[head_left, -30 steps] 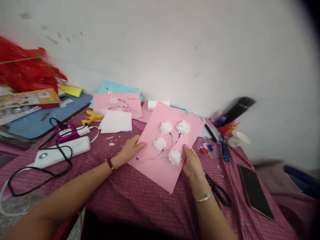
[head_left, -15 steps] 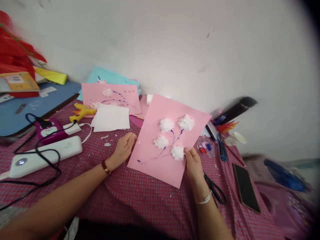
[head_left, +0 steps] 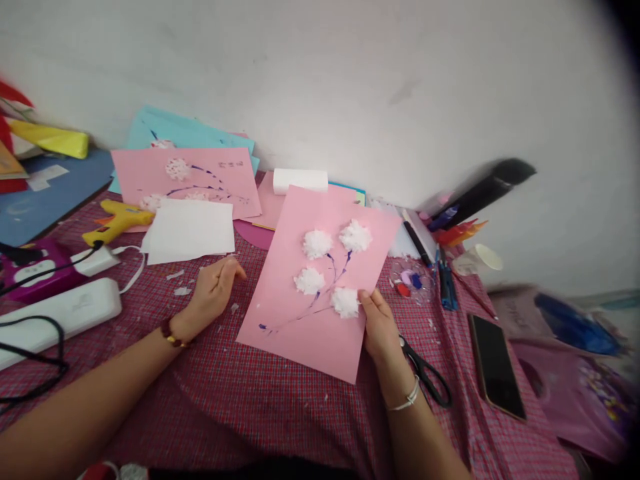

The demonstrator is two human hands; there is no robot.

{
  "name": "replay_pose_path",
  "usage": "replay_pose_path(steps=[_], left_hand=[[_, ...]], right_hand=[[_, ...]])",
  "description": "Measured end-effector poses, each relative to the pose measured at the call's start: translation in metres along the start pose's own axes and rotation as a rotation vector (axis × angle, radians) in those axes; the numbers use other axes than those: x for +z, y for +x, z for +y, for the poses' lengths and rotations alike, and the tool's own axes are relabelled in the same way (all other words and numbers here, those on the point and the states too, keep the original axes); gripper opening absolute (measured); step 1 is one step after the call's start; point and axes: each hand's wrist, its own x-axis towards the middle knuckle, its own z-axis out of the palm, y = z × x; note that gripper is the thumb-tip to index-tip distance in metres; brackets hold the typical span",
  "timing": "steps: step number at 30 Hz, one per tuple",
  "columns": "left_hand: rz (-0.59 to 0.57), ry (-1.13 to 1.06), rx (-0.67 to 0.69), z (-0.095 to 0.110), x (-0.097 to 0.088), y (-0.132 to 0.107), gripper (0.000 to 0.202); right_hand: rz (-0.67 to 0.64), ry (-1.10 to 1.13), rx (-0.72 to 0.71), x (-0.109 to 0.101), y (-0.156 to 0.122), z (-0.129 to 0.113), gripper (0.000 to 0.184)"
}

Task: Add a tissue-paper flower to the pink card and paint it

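First, right hand: thumb on top, fingers behind, pinched on right edge of pink sheet.
Pink sheet: held up, tilted over tablecloth; four white tufts and purple stems already in place.
Left hand: half-open, fingers loosely curled, holding nothing visible; hard to tell if touching tablecloth.
Clear dish: red, lilac, blue dabs inside.
Farther pink card: with reddish-specked tufts and lettering, unmatched on held sheet, possibly left to add.
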Motion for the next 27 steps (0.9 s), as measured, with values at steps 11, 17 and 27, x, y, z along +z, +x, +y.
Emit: replay_pose_path(steps=[11, 17, 27], left_hand=[[-0.055, -0.096, -0.035, 0.012, -0.005, -0.009, 0.051], [-0.244, -0.324, -0.185, 0.035, 0.009, -0.026, 0.041], [-0.118, -0.277, -0.1, 0.047, 0.014, -0.017, 0.025]], right_hand=[[0.102, 0.082, 0.059, -0.001, 0.001, -0.011, 0.03], [0.059, 0.067, -0.006, 0.003, -0.001, -0.008, 0.035], [-0.041, -0.04, -0.27, 0.021, 0.005, -0.024, 0.037]])
